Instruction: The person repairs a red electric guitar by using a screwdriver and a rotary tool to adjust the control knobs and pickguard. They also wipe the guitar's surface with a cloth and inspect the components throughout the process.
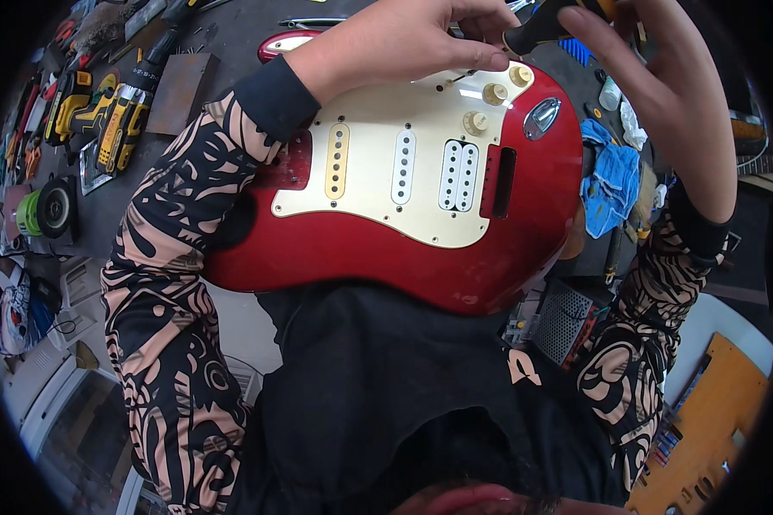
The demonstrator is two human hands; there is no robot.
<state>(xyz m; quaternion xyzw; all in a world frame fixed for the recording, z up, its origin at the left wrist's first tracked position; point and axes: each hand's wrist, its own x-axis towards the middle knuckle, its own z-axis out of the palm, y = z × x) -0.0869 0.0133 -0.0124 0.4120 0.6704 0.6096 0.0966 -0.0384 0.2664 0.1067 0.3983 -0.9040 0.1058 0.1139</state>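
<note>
A red electric guitar body (378, 262) lies in front of me with a cream pickguard (369, 163), three pickups and several cream knobs (477, 123). My left hand (429, 39) is over the upper part of the pickguard, fingers curled near its switch area; what they pinch is hidden. My right hand (657, 77) grips a black-and-yellow tool (532, 33) at the top edge, above the upper knobs, beside the left fingertips. The tool's full shape is cut off by the frame.
The dark bench (232, 73) carries a yellow cordless drill (112, 129), a green-and-black round object (43, 206), a metal plate (176, 90) and assorted tools. A blue cloth (610, 180) lies to the right. Below right are a mesh metal case (558, 318) and a wooden board (721, 429).
</note>
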